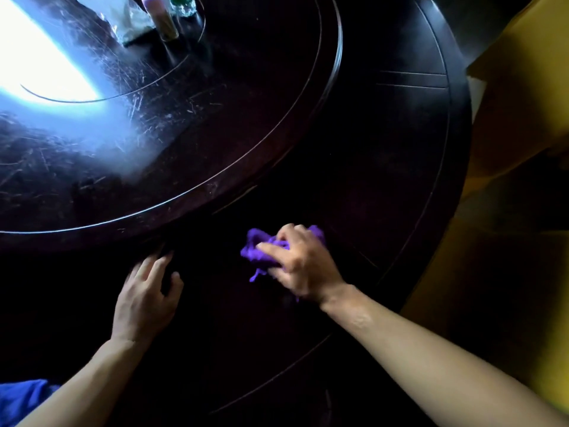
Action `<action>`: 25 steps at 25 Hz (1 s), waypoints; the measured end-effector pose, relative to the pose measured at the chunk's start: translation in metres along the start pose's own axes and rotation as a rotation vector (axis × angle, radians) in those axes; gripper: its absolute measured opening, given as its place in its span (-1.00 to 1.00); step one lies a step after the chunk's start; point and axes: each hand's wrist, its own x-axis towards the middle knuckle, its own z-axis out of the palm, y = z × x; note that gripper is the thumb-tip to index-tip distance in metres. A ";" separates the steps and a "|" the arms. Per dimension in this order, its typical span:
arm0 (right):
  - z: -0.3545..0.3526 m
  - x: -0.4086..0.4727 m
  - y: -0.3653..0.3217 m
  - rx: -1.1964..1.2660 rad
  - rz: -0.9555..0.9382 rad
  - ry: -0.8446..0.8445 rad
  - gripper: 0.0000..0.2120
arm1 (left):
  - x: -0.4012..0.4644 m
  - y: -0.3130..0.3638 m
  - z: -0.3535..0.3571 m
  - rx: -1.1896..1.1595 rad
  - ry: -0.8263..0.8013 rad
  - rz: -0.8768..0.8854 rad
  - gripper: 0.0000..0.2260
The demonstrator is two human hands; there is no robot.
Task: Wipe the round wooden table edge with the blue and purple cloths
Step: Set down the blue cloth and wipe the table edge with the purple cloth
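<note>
A bunched purple cloth (257, 248) is pressed onto the dark round wooden table (400, 180), on its outer ring below the raised centre disc. My right hand (303, 265) is closed over the cloth from the right. My left hand (146, 300) lies flat on the table's outer ring to the left, fingers spread, holding nothing. A blue cloth (21, 399) shows at the bottom left corner, beside my left forearm.
The raised turntable disc (184, 134) fills the upper left, with glare across it. On it at the top stand a bottle (163, 20), a green-labelled bottle (183, 4) and a crinkled plastic bag (129, 23). Yellow surface (523, 149) lies beyond the table's right rim.
</note>
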 end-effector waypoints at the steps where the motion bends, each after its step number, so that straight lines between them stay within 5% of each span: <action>1: -0.007 -0.008 0.021 -0.043 0.097 0.066 -0.66 | 0.001 0.003 -0.003 0.018 0.015 -0.007 -0.63; 5: -0.044 -0.020 0.120 -0.212 0.652 0.318 -0.72 | 0.022 0.029 -0.008 -0.036 0.139 -0.132 -0.76; 10: -0.046 0.061 0.207 -0.279 1.032 0.401 -0.59 | 0.076 0.085 0.036 -0.176 -0.045 0.243 -0.59; 13: -0.029 0.102 0.208 -0.258 0.784 0.243 -0.63 | 0.088 0.096 0.055 -0.171 -0.015 0.202 -0.58; 18: -0.026 0.059 0.126 0.040 -0.081 -0.047 -0.70 | 0.087 0.093 0.054 -0.180 0.016 0.210 -0.61; 20: -0.031 0.024 0.100 0.110 -0.278 -0.154 -0.71 | 0.089 0.095 0.055 -0.174 0.012 0.209 -0.60; 23: -0.041 0.007 0.125 -0.020 -0.227 -0.060 -0.70 | 0.088 0.095 0.054 -0.169 0.015 0.215 -0.60; 25: -0.052 0.008 0.170 -0.194 0.088 0.135 -0.67 | 0.088 0.096 0.053 -0.170 0.019 0.201 -0.61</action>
